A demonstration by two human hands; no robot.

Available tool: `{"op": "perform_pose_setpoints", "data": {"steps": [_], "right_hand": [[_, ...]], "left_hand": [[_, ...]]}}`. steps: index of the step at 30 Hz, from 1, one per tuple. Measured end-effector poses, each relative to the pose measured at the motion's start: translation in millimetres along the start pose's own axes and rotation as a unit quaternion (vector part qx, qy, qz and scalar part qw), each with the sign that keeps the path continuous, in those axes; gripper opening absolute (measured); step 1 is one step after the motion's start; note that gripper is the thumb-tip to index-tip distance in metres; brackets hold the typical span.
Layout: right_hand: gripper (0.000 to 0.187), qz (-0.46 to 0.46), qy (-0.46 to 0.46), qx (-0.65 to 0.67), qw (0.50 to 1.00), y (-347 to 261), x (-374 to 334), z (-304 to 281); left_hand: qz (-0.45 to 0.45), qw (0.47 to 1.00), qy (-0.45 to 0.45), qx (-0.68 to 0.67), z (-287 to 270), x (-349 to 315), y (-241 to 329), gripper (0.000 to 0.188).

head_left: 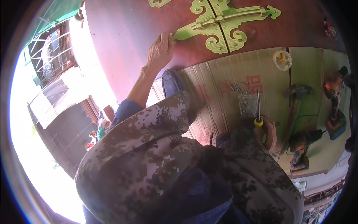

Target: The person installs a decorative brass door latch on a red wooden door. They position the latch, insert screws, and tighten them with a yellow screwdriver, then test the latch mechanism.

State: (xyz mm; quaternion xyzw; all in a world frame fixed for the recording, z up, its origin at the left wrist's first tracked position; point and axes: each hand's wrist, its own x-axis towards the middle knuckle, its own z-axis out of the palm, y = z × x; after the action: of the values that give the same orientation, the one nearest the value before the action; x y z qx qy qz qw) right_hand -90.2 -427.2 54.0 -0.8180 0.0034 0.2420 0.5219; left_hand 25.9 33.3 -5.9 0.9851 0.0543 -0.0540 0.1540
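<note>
Gripping a screwdriver [258, 108] w/ yellow handle, the right hand [269, 133] is closing around the grip low by the knee, shaft pointing up over the cardboard sheet [223, 89]; the left hand [159, 50] is reaching out w/ fingertips pinching the pointed left tip of the brass hinge plate [220, 26], so it's closing on that end. Hinge plate is lying flat on the dark red panel [126, 33] at top centre, running approx left-right, w/ the panel's near edge just below it where the cardboard is starting. Open red surface is stretching left of the left hand, no clutter there; right of the screwdriver the cardboard is crowding up w/ a hammer [294, 100], two power drills [335, 104] [302, 149] and a small round container [282, 59], plus a clear bag of screws [247, 102] just beside the shaft. Left arm is extending straight fwd, sleeve pushed up, wrist bending slightly; right forearm is mostly hiding behind the camouflage trousers [156, 149]. Plate is looking ornate, scrolled and curled at its edges, gold-green in this light, w/ a bolt bar across its upper part
</note>
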Motion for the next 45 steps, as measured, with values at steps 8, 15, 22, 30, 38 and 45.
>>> {"op": "perform_pose_setpoints", "data": {"steps": [8, 15, 22, 30, 38, 45], "right_hand": [[0.046, 0.055, -0.053, 0.106, 0.991, 14, 3, 12], [0.041, 0.048, -0.079, 0.132, 0.987, 15, 5, 12], [0.040, 0.040, -0.078, 0.140, 0.986, 17, 6, 14], [0.040, 0.039, -0.081, 0.122, 0.988, 15, 7, 13], [0.040, 0.038, -0.075, 0.112, 0.990, 20, 8, 16], [0.039, 0.047, -0.078, 0.113, 0.989, 33, 2, 21]], "left_hand": [[-0.133, 0.989, -0.023, 0.057, 6, 14, 17, 0.016], [0.003, 0.998, 0.064, 0.019, 11, -3, -5, 0.019], [-0.138, 0.974, -0.069, 0.168, -2, 11, 6, 0.024], [-0.131, 0.991, 0.006, -0.026, 9, -6, -7, 0.014], [-0.150, 0.985, 0.043, -0.080, 27, -31, 19, 0.010], [-0.145, 0.985, 0.079, -0.038, 15, -1, 4, 0.012]]}}
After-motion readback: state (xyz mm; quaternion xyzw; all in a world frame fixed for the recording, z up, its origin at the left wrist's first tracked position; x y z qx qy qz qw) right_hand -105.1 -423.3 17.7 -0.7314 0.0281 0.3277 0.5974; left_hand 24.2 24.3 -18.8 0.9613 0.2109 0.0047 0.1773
